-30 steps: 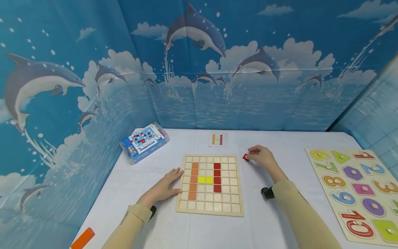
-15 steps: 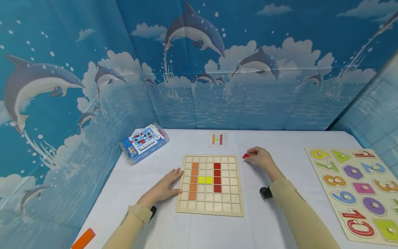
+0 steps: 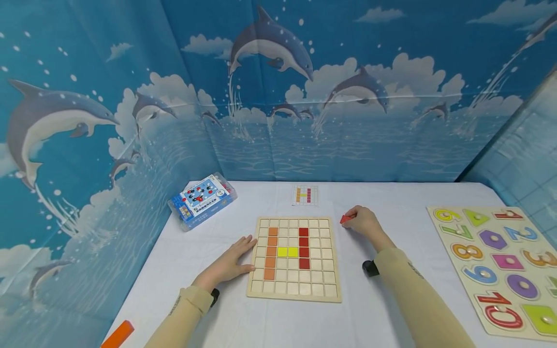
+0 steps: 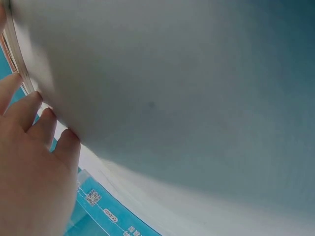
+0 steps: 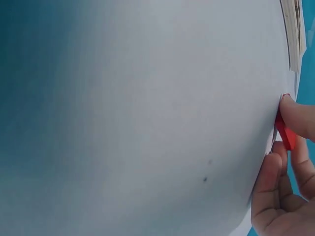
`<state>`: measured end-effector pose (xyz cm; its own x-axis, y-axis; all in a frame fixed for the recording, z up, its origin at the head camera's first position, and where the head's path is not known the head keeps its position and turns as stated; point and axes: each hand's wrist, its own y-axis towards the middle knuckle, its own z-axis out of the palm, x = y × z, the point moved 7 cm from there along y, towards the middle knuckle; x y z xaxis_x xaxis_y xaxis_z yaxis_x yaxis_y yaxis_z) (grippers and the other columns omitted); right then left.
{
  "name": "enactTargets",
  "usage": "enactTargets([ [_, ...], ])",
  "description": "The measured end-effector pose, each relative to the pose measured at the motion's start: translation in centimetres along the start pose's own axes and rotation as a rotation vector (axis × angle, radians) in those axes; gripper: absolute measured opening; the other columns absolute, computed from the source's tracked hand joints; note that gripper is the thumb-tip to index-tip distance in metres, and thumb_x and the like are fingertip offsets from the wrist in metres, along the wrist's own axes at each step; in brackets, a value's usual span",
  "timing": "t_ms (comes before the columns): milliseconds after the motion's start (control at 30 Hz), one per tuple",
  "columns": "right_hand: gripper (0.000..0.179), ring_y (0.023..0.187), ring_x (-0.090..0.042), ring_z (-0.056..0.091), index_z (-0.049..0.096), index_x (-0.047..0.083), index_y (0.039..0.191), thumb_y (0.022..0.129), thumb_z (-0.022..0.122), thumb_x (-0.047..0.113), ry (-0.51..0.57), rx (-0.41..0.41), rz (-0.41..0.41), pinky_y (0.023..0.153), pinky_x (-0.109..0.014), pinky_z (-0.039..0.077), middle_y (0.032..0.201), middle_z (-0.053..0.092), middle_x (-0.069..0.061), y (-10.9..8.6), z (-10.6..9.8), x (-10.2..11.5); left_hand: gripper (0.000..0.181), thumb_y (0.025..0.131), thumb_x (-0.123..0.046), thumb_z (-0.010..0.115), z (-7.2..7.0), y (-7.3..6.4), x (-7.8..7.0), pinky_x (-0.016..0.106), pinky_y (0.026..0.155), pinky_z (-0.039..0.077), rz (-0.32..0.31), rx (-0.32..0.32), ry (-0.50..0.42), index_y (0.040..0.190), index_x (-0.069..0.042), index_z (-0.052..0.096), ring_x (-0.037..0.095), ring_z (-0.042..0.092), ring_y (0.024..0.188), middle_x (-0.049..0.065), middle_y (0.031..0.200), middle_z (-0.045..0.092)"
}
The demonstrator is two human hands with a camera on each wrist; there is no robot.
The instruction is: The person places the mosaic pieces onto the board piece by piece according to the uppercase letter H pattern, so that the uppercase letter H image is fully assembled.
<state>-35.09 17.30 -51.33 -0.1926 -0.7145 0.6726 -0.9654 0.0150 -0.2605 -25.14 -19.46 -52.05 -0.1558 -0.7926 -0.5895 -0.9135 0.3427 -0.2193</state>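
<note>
A wooden grid board (image 3: 316, 291) lies in the middle of the white table. Orange squares (image 3: 271, 251) fill a column on its left, dark red squares (image 3: 304, 249) a column right of centre, and two yellow squares (image 3: 287, 252) lie between them. My left hand (image 3: 229, 258) rests with fingers spread against the board's left edge. Beyond the board's upper right corner, my right hand (image 3: 364, 223) pinches a small red block (image 3: 345, 219). The right wrist view shows the red block (image 5: 286, 130) between thumb and fingers, low over the table or touching it; I cannot tell which.
A small card (image 3: 305, 195) with a coloured grid pattern lies behind the board. At the back left stands a blue box (image 3: 202, 200). A number-and-shape puzzle board (image 3: 500, 270) lies at the right. An orange block (image 3: 118, 334) is at the front left.
My right hand has turned the red block in its fingers, with only a slight shift of the arm. The left hand has stayed at the board's edge.
</note>
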Motion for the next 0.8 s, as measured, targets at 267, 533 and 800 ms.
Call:
enactTargets([
  [267,0.026,0.083,-0.022,0.057,0.058,-0.005,0.111,0.091,0.066,0.009,0.086,-0.01,-0.019,0.067,-0.026,0.051,0.099,0.062,-0.018,-0.6,-0.3,-0.2,0.076,0.088,-0.023,0.073,0.1,0.1,0.0,0.058,0.121,0.02,0.002,0.001,0.007,0.154,-0.012,0.036,0.035,0.015,0.152,0.01,0.163,0.025],
  [533,0.031,0.083,-0.019,0.057,0.059,-0.002,0.116,0.092,0.067,0.015,0.184,-0.009,-0.002,0.067,-0.023,0.05,0.101,0.063,-0.015,-1.9,-0.6,-0.3,0.076,0.088,-0.023,0.073,0.0,0.0,0.1,0.057,0.121,0.02,-0.007,0.004,0.006,0.154,-0.013,0.036,0.034,0.015,0.153,0.009,0.164,0.024],
  [800,0.032,0.084,-0.016,0.06,0.062,-0.001,0.113,0.089,0.072,0.018,0.272,0.062,-0.046,0.073,-0.025,0.054,0.096,0.066,-0.009,-4.4,0.8,1.1,0.076,0.089,-0.024,0.073,0.0,0.1,0.1,0.056,0.122,0.02,-0.01,0.008,0.008,0.154,-0.014,0.035,0.032,0.013,0.153,0.008,0.164,0.024],
])
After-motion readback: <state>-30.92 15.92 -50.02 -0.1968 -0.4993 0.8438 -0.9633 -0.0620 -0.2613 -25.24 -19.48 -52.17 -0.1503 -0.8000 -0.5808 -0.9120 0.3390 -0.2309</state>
